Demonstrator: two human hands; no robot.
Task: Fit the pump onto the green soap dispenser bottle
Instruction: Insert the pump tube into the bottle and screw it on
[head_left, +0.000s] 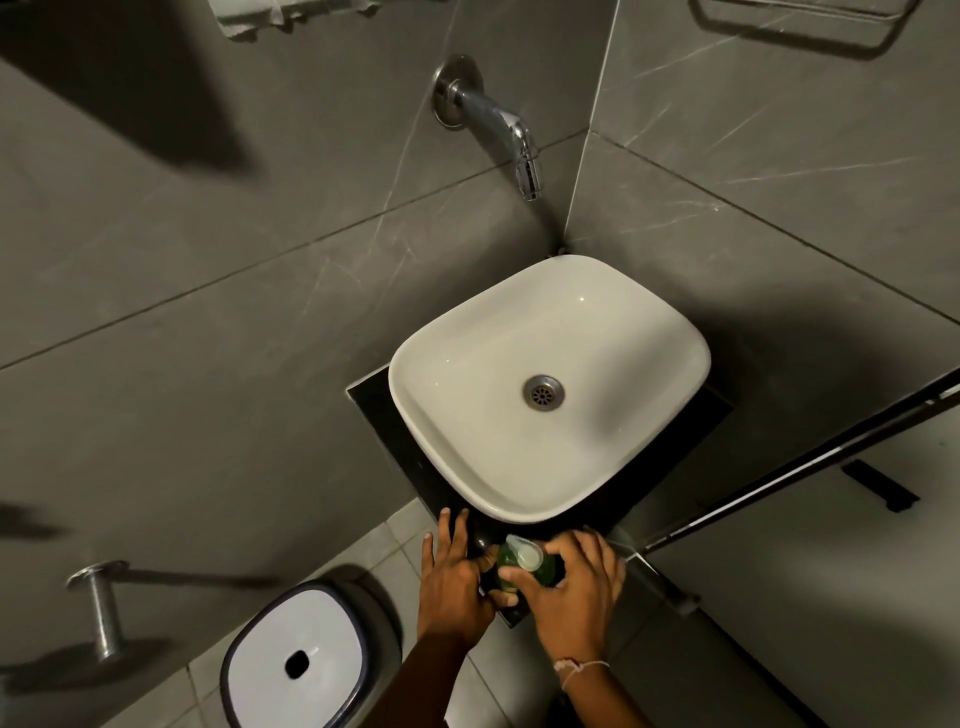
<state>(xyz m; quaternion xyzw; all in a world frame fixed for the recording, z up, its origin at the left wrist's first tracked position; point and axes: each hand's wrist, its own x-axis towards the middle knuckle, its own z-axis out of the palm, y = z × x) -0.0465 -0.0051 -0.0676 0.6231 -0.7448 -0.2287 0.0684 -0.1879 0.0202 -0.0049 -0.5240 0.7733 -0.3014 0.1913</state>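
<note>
The green soap dispenser bottle stands on the dark counter just in front of the white basin. A white pump sits on top of it. My right hand wraps its fingers around the bottle from the right, thumb on its front. On the bottle's left is my left hand, fingers spread flat over the counter edge and thumb touching the bottle's lower side. Both hands hide most of the bottle body.
A white basin with a metal drain fills the counter behind the bottle. Above it a chrome tap juts from the grey tiled wall. On the floor at lower left stands a white-lidded bin. A glass partition edge runs at the right.
</note>
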